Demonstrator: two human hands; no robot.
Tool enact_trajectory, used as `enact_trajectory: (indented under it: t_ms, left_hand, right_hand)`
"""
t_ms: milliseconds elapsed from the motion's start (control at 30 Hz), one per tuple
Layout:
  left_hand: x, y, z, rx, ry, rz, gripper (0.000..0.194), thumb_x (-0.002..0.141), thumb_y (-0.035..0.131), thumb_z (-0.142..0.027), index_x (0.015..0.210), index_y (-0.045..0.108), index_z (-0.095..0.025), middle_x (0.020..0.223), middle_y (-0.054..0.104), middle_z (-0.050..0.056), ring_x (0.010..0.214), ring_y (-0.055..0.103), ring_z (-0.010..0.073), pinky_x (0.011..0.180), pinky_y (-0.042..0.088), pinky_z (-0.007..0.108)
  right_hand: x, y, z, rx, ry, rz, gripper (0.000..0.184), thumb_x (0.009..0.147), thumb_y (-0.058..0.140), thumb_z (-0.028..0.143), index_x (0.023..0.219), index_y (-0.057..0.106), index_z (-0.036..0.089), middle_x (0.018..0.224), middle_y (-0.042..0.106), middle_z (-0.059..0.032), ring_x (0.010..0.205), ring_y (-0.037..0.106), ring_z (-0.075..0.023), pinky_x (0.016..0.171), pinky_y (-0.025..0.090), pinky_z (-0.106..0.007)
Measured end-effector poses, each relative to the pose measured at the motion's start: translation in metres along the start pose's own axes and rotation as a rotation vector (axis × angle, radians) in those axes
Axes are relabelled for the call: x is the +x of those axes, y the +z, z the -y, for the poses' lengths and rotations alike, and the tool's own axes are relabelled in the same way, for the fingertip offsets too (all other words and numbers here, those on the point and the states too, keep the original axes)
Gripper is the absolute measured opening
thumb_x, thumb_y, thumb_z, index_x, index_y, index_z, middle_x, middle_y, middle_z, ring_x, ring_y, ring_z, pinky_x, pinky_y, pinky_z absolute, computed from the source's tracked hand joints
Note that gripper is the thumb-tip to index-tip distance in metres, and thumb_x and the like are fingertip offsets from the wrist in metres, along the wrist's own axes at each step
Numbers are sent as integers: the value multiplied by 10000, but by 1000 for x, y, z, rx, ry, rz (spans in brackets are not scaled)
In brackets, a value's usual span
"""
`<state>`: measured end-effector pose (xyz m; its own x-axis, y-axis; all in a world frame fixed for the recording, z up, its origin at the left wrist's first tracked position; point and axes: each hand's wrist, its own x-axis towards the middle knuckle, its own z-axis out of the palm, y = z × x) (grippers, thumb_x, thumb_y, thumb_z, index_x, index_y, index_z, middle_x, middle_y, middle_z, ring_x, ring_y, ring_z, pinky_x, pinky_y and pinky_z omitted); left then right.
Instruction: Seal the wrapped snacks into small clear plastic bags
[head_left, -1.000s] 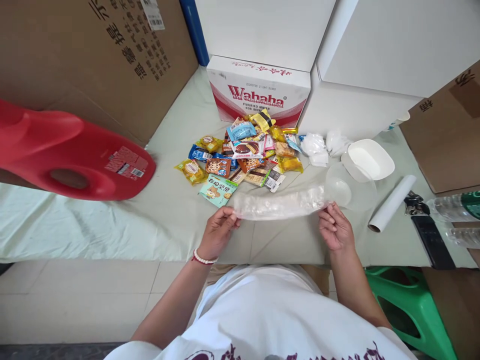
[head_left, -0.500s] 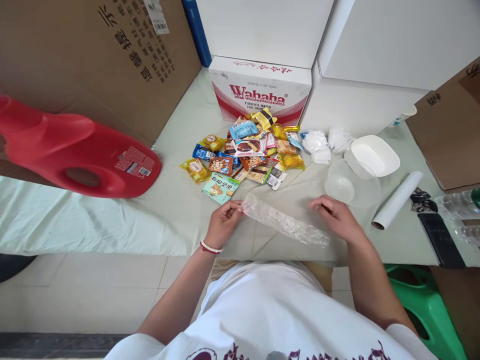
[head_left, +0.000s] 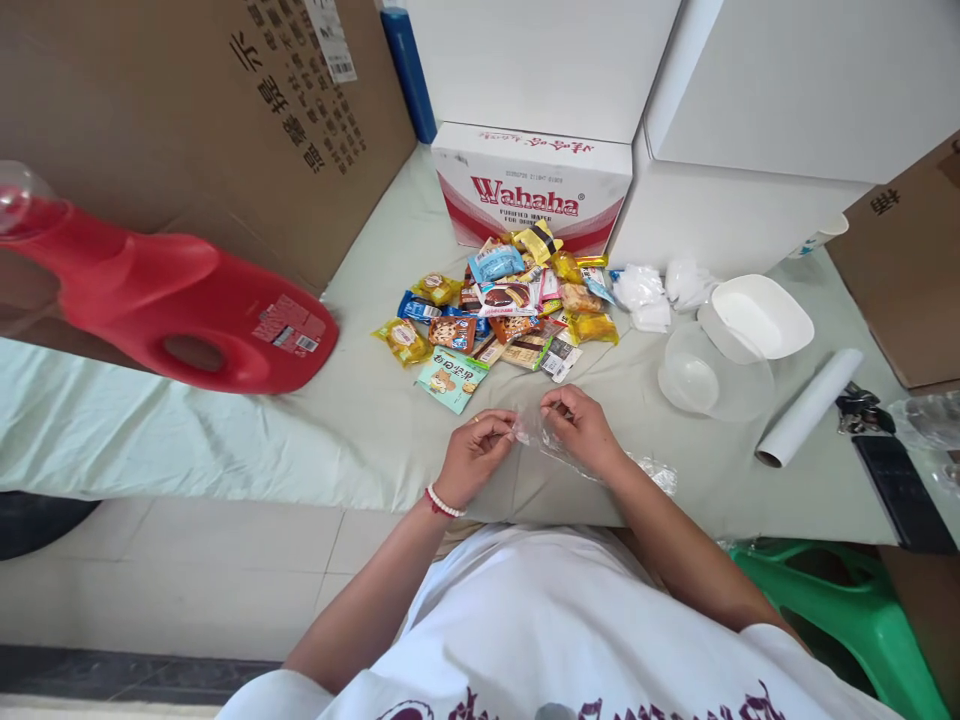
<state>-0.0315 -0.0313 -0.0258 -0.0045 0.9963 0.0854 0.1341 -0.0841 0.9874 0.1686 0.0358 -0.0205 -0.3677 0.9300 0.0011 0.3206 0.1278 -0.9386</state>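
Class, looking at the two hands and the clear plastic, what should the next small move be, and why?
Probably, the right hand should draw slightly away from the left hand, spreading the end of the clear plastic: the left pinches that end, the right sits close beside it, and the plastic looks narrow and wrinkled.

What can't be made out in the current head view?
All in the head view:
- Middle of the clear plastic film: hidden by the right hand and forearm.
- Lower snacks in the pile: covered by those on top.
- Clear bottle: cut off by the right edge.
- Fine print on the red jug's label: too small.
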Motion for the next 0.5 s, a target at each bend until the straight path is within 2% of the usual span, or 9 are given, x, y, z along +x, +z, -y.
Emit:
enact_trajectory:
  t_ms: [67, 133, 200, 267, 333, 433, 500]
  left_hand:
    - [1, 2, -2, 15, 25, 5, 94, 850, 687, -255, 780, 715, -200, 1036, 743, 105, 959, 697, 204, 847, 542, 335]
    - [3, 3, -3, -6, 5, 14, 95, 831, 702, -264, 761, 707, -199, 1040, 745, 99, 965, 692, 210, 860, 543, 342]
    - [4, 4, -4, -101, -81, -3, 159, 832, 704, -336, 759, 694, -195, 1031, 742, 94, 960, 687, 222, 833, 558, 348]
    - [6, 4, -5, -217, -204, -51, 266, 867, 657, -456, 840, 701, -195, 1037, 729, 86, 944, 673, 232, 744, 573, 341]
    - [12, 5, -7, -238, -287, -91, 354, 886, 616, -538, 921, 705, -198, 991, 713, 67, 888, 648, 224, 654, 557, 316]
    - [23, 6, -10, -103, -271, -113, 338, 837, 688, -528, 796, 678, -193, 744, 639, 10, 704, 575, 169, 609, 493, 272]
    - [30, 7, -10, -88, -255, -156, 331, 812, 717, -503, 717, 626, -199, 644, 578, -20, 616, 533, 144, 592, 462, 260]
  right_hand:
    - [3, 3, 2, 113, 99, 56, 286, 831, 694, 374, 1069, 660, 217, 1043, 667, -40, 638, 554, -116, 555, 471, -250]
    - [5, 7, 2, 235, 188, 135, 316, 804, 714, 420, 1030, 653, 207, 932, 662, -16, 550, 507, -99, 484, 445, -238]
    - [7, 10, 0, 278, 201, 150, 256, 822, 686, 432, 921, 659, 198, 770, 609, 14, 509, 489, -100, 462, 433, -236]
    - [9, 11, 0, 208, 127, 104, 214, 852, 664, 410, 881, 680, 198, 724, 581, 17, 531, 516, -112, 492, 447, -243]
    - [10, 9, 3, 82, 4, 87, 179, 890, 639, 367, 905, 718, 208, 786, 620, -8, 623, 579, -134, 573, 487, -260]
    - [13, 3, 13, -82, -190, 95, 172, 937, 592, 295, 937, 753, 231, 888, 689, -44, 809, 652, -175, 747, 532, -310]
    - [15, -2, 21, -146, -281, 42, 185, 955, 574, 268, 956, 758, 243, 942, 712, -58, 887, 668, -192, 821, 539, -338]
